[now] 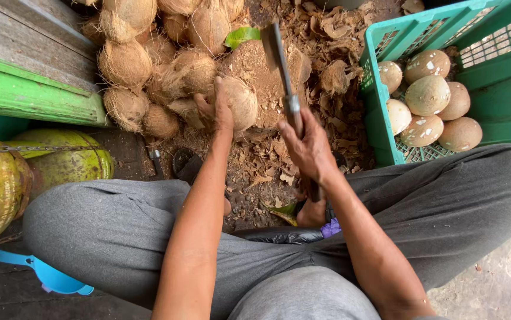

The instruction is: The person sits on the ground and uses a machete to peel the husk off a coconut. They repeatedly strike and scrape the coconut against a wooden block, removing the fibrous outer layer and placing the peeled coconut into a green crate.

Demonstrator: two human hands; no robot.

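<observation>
My left hand reaches forward and grips a brown husked coconut at the near edge of a pile of hairy coconuts. My right hand is closed around the handle of a cleaver, whose dark blade points away from me above a wooden chopping stump. The blade stands just right of the coconut that I hold. My knees in grey trousers frame both arms.
A green plastic crate at the right holds several peeled pale coconuts. Husk scraps litter the ground. Green wooden ledge, yellow-green gas cylinders with a chain at left, blue funnel at lower left.
</observation>
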